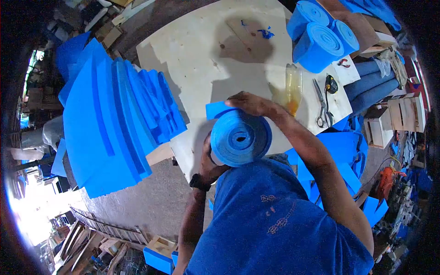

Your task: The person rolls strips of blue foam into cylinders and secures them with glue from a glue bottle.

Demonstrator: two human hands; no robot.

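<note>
Both hands, left hand [211, 161] and right hand [250, 103], grip foam roll [240, 136] (blue).

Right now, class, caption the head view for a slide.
Left hand and right hand clasp a rolled blue foam sheet over a pale plywood table.

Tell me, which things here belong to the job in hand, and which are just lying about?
In use: half-wound roll of blue foam strip, left hand, right hand, pale plywood table.
Lying about: finished blue foam rolls, stack of blue foam strips, steel scissors, clear plastic bottle, yellow-black tape measure.
</note>
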